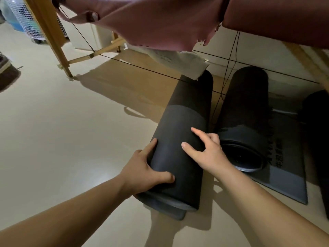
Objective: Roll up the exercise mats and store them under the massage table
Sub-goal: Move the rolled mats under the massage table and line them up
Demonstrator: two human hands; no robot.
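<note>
Floor: pale cream floor (53, 131), smooth and dimly lit, with shadow pooled past the far end of the near rolled mat.
Near rolled mat: the near rolled mat (185, 125) is a thick dark roll lying lengthwise on the floor, pointing away from the person. Its loose outer edge shows under the near end.
Left hand: the left hand (142, 172) holds the left flank of the near rolled mat close to its near end. The fingers lie together along the side and the thumb is spread wide across the top.
Right hand: the right hand (208, 152) rests on top of the near rolled mat, towards its right edge. Thumb and forefinger are straight and spread apart on the surface. The other fingers bend down at the right flank, and how they lie there cannot be told.
Massage table: the massage table (276, 18), padded in maroon, stands over the far end of the near rolled mat. A wooden leg (53, 41) stands far off to the mat's left, and black cables (142, 68) cross above the mat's far half.
Pink cloth: a pink cloth (151, 24) hangs above the mat's far end.
Second mat: a second mat (247, 107) lies just right of the near rolled mat, almost parallel. It is partly rolled, with a flat flap (284, 179) bearing print on the floor.
Third roll: a third roll (316, 122), dark, lies further right at the frame edge.
</note>
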